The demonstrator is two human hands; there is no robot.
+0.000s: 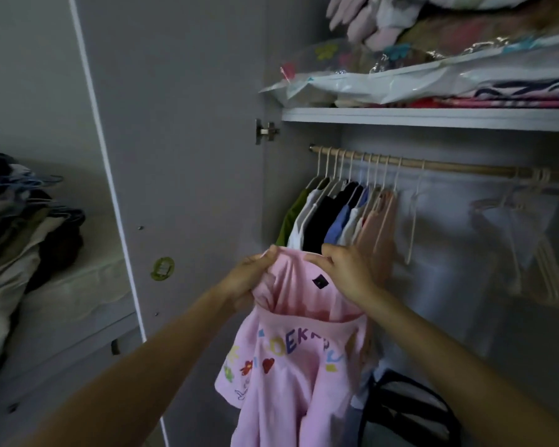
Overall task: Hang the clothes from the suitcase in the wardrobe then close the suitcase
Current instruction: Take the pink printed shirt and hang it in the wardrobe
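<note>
Head view: both hands' fingers pinch pink shirt [291, 366] collar, left hand [249, 279], right hand [346, 269]; print partly reads "OEK".

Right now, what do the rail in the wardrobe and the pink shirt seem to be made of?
The rail looks like bare pale wood: tan, matt, round. The pink shirt, which the left hand and the right hand grip, looks like soft cotton knit: it folds limply, with printed letters.

A pink cotton T-shirt [291, 366] with multicoloured letters, flowers and a red heart printed on its front hangs crumpled in front of the open grey wardrobe [188, 156], its neck opening held spread at the top. A dark square label shows inside the collar. Inside the wardrobe, green, white, black, blue and pink garments [333, 217] hang bunched at the left end of the wooden rail [449, 167].
</note>
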